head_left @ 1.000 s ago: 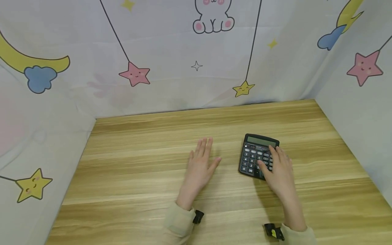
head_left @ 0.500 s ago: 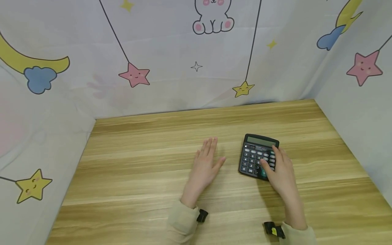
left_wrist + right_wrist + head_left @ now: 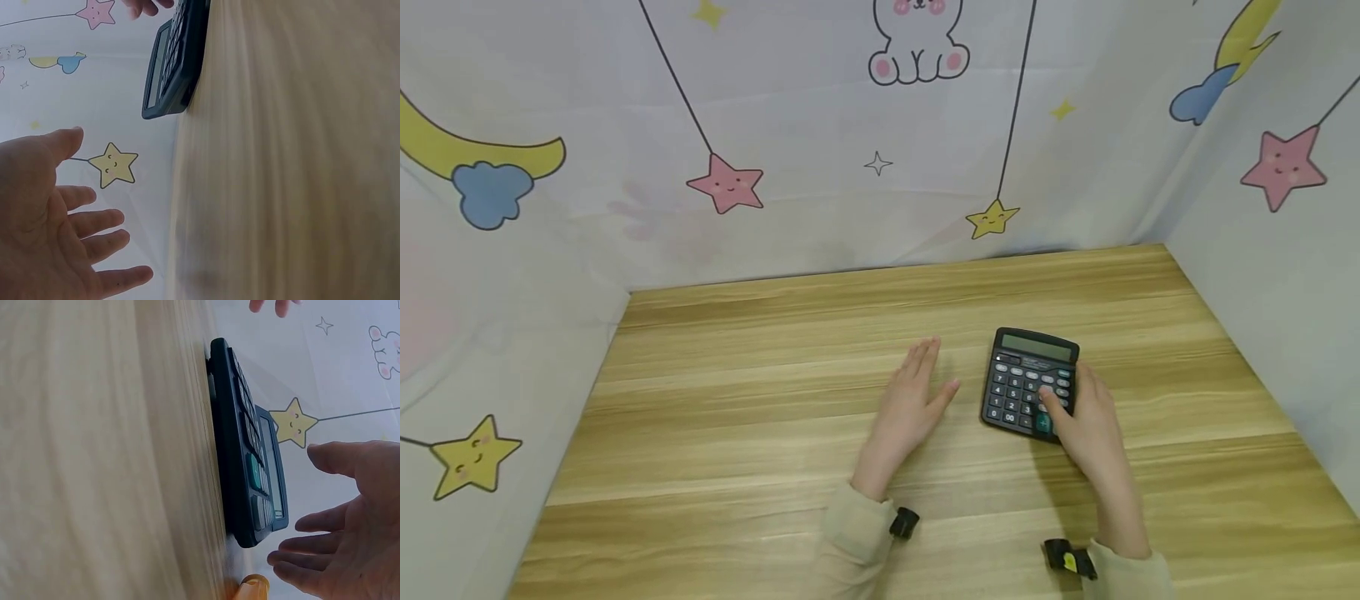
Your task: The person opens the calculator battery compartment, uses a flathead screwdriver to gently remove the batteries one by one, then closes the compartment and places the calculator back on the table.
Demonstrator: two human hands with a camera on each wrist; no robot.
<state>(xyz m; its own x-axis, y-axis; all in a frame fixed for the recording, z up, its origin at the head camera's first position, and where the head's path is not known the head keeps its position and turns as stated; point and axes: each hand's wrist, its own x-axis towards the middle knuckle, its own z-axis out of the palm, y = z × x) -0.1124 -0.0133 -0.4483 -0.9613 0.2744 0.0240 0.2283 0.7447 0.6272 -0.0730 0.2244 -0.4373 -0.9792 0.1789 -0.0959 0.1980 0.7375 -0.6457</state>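
A black desk calculator (image 3: 1021, 385) lies on the wooden table, its display (image 3: 1037, 347) toward the back wall. My right hand (image 3: 1091, 427) hovers at the calculator's right side, and the thumb overlaps the keys in the head view. From the right wrist, the thumb and loosely bent fingers of that hand (image 3: 353, 519) show a gap to the calculator (image 3: 232, 450). Left of the calculator is my left hand (image 3: 908, 410), fingers extended and thumb spread, holding nothing. The left wrist view shows its palm (image 3: 37, 231) and relaxed fingers, apart from the calculator (image 3: 187, 56).
The wooden table (image 3: 737, 400) meets a white cloth backdrop (image 3: 820, 225) printed with stars, moons and clouds at the back and sides. A small orange object (image 3: 252, 589) shows at the bottom of the right wrist view. Black straps (image 3: 905, 523) sit at both cuffs.
My left hand has shifted right, nearer the calculator. My right hand has drawn back from over the keys to the calculator's right edge, uncovering more keys. The calculator stays in place.
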